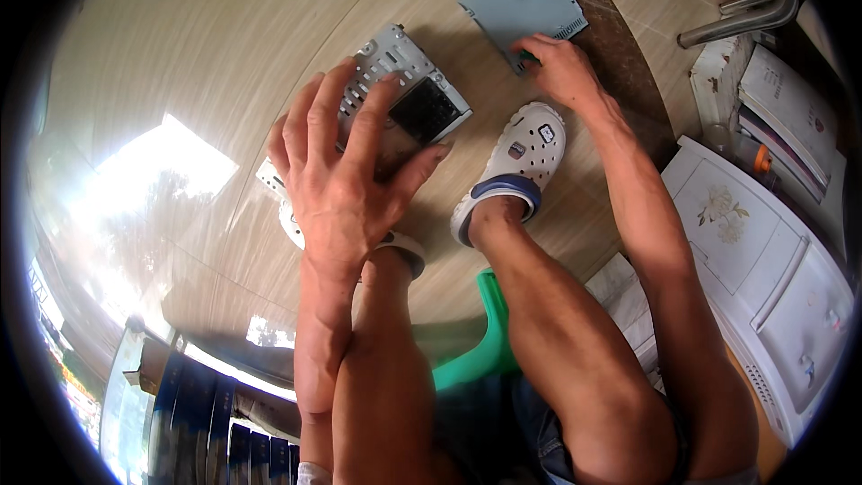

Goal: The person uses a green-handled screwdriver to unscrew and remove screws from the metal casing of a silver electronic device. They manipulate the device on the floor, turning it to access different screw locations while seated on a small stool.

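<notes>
My left hand [346,162] reaches over a perforated silver metal device casing [395,49] with a dark rectangular panel, fingers spread across its top and thumb along its near side, gripping it. A slotted metal edge [268,176] shows beside the wrist; whether it belongs to the same casing I cannot tell. Farther off to the right, my right hand [564,70] is closed, with a small dark-green object [528,57] pinched in its fingers, mostly hidden. Those fingers are at the near edge of a flat grey metal cover plate [525,0] lying on the floor.
My right foot wears a white clog [530,144] between the two metal parts; the left one is partly hidden. A green plastic stool edge [489,332] shows between my legs. On the right stand a white drawer cabinet [718,216], books [790,112] and a metal chair leg [741,22].
</notes>
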`<state>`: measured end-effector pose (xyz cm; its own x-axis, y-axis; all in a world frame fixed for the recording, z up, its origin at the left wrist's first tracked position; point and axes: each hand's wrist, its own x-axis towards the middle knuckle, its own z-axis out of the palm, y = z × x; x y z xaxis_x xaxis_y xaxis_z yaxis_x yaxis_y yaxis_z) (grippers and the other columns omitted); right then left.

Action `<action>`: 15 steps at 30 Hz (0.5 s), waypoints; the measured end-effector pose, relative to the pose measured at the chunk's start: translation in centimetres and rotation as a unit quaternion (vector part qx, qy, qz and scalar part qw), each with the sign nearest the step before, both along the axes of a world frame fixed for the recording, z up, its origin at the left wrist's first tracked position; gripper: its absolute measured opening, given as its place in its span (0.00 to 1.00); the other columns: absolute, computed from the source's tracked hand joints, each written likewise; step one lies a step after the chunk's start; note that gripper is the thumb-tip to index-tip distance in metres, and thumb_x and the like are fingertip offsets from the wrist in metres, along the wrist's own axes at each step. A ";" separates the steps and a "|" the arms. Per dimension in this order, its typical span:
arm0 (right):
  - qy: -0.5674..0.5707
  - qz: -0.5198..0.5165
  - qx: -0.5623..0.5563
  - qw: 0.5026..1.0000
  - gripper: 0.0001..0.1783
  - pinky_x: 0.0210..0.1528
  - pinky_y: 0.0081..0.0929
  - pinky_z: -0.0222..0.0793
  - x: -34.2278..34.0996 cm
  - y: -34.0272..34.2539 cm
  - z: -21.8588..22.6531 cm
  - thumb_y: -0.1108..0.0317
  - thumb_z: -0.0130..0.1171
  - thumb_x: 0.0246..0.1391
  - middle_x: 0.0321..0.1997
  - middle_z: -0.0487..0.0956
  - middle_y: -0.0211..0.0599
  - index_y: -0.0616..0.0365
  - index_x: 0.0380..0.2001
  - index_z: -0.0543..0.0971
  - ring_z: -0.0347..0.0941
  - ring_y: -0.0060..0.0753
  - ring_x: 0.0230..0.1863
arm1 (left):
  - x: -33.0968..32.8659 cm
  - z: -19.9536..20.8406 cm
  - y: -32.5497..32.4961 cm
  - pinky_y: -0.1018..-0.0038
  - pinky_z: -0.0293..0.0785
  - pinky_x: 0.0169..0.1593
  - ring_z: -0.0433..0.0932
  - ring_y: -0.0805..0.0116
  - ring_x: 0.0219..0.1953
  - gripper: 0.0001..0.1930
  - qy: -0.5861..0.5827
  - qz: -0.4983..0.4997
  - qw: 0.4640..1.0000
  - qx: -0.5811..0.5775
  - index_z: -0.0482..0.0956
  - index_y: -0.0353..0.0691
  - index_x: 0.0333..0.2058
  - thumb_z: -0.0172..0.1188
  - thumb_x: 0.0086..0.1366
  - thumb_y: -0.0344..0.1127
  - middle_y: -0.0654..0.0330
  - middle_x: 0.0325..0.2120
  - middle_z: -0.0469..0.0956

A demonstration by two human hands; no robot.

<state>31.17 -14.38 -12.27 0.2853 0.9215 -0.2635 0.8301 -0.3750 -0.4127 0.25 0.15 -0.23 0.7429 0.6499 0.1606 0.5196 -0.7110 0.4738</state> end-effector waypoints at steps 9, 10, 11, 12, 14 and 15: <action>0.021 0.009 0.046 0.999 0.19 0.49 0.42 0.79 0.7 -0.3 -1.4 0.83 0.65 0.52 0.47 0.85 0.44 0.57 0.47 0.83 0.82 0.56 0.49 | 0.0 -0.1 0.0 0.53 0.59 0.68 0.71 0.46 0.65 0.37 0.003 0.000 1.000 -0.001 0.82 0.49 0.59 0.77 0.52 0.59 0.50 0.63 0.74; 0.023 0.005 0.052 0.998 0.19 0.49 0.42 0.79 0.7 -0.2 -1.6 0.84 0.65 0.52 0.47 0.85 0.45 0.57 0.47 0.83 0.82 0.55 0.49 | 0.0 0.0 0.0 0.53 0.60 0.67 0.71 0.46 0.65 0.37 -0.002 0.002 1.000 -0.005 0.82 0.49 0.59 0.78 0.52 0.57 0.50 0.63 0.74; 0.026 0.002 0.058 0.998 0.19 0.48 0.42 0.79 0.8 -0.1 -1.7 0.84 0.64 0.52 0.47 0.85 0.46 0.58 0.47 0.82 0.83 0.54 0.49 | 0.0 0.0 0.0 0.53 0.60 0.67 0.71 0.46 0.64 0.37 -0.007 0.003 1.000 -0.008 0.82 0.49 0.59 0.78 0.52 0.56 0.50 0.63 0.74; 0.027 0.004 0.060 0.998 0.19 0.48 0.42 0.79 0.7 0.1 -1.8 0.84 0.64 0.52 0.47 0.85 0.46 0.58 0.47 0.82 0.83 0.54 0.49 | 0.0 0.1 0.0 0.53 0.60 0.67 0.71 0.46 0.64 0.37 -0.006 0.005 1.000 -0.006 0.82 0.49 0.59 0.78 0.52 0.56 0.50 0.63 0.74; 0.046 -0.036 0.045 0.997 0.18 0.49 0.40 0.79 0.8 0.1 -2.0 0.83 0.66 0.54 0.47 0.85 0.47 0.57 0.48 0.82 0.83 0.53 0.50 | 0.2 -0.2 -0.2 0.53 0.61 0.66 0.72 0.47 0.64 0.36 -0.021 0.003 1.000 -0.007 0.83 0.49 0.58 0.79 0.50 0.55 0.50 0.62 0.74; 0.044 -0.033 0.045 0.997 0.18 0.49 0.40 0.79 0.9 0.0 -2.0 0.83 0.66 0.54 0.47 0.85 0.47 0.57 0.48 0.82 0.83 0.53 0.50 | 0.3 -0.3 -0.2 0.53 0.61 0.66 0.72 0.47 0.64 0.36 -0.022 0.005 1.000 -0.007 0.83 0.49 0.58 0.79 0.50 0.55 0.50 0.62 0.74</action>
<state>32.07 -14.36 -14.24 0.3260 0.9222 -0.2079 0.7631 -0.3865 -0.5179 0.57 -0.03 -0.49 0.7289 0.6595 0.1839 0.5051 -0.6993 0.5058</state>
